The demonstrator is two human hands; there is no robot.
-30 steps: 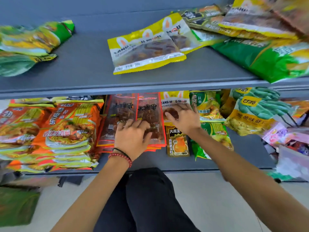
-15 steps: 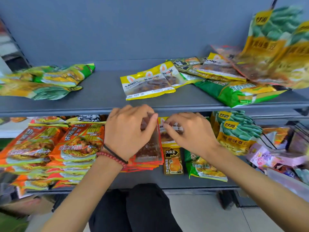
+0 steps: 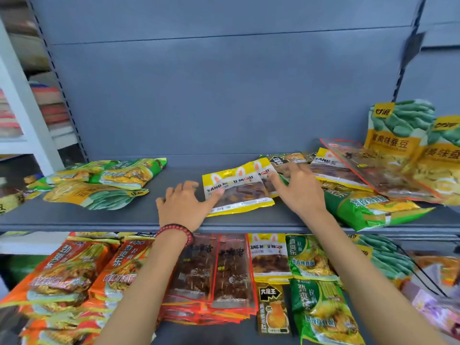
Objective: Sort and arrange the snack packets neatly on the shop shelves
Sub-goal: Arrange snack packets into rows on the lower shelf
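Both hands are up on the grey upper shelf. My left hand, with a red bead bracelet at the wrist, lies with spread fingers beside a yellow-edged packet with rabbit ears, its thumb touching the packet's left edge. My right hand rests with straight fingers on the right side of the same packet and on the packets overlapping it. Green and yellow packets lie at the left of this shelf. A mixed heap of packets fills the right.
On the lower shelf lie orange noodle packets, red-edged clear packets, another rabbit-ear packet, a small black packet and green packets. Two tall bean packets lean at the back right. A white rack stands left.
Both hands left the red-edged packets on the lower shelf and rose to the upper shelf, landing on either side of the rabbit-ear packet. The view tilted upward.
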